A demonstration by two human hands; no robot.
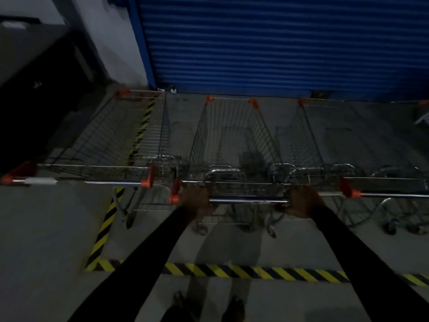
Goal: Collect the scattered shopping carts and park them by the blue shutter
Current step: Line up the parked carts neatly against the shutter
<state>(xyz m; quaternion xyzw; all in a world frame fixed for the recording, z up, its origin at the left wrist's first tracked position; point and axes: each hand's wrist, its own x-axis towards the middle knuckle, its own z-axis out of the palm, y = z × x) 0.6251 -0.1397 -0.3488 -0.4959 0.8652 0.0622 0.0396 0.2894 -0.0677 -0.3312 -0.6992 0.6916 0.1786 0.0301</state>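
Three wire shopping carts with orange corner caps stand side by side, noses toward the blue shutter (278,43). I am behind the middle cart (232,135). My left hand (196,201) grips the left end of its chrome handle bar (249,201), and my right hand (303,202) grips the right end. The left cart (111,147) and the right cart (362,145) flank it closely, with their handles nearly level with mine. The scene is dim.
Yellow-and-black hazard tape (255,271) marks a bay on the concrete floor, running across in front of my feet (234,307) and up the left side. A dark cabinet or wall block (34,89) stands at the left. A grey wall meets the shutter frame.
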